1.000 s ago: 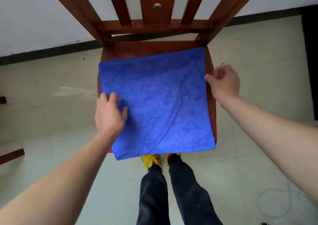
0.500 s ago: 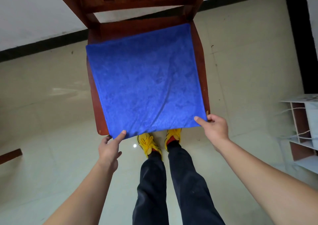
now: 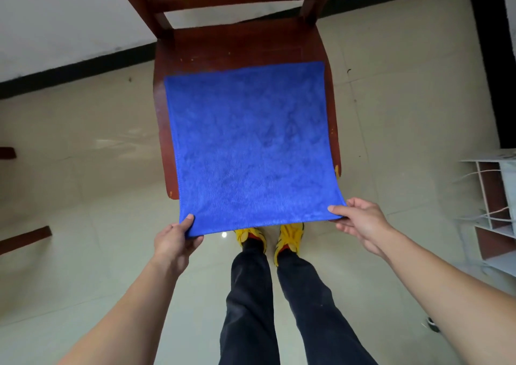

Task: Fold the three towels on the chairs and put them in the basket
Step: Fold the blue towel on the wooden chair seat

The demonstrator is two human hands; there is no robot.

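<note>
Pale floor tiles [image 3: 83,169] are surrounding the chair [image 3: 237,46]; I am seeing the blue towel [image 3: 251,146] lying nearer than before, just ahead of the left hand [image 3: 174,241] and right hand [image 3: 360,225] pinching its corners.

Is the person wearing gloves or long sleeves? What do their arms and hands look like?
No gloves, no sleeves in view. The left hand and right hand are bare, with no rings showing. The left forearm and right forearm are bare too, with no watch or bracelet.
</note>
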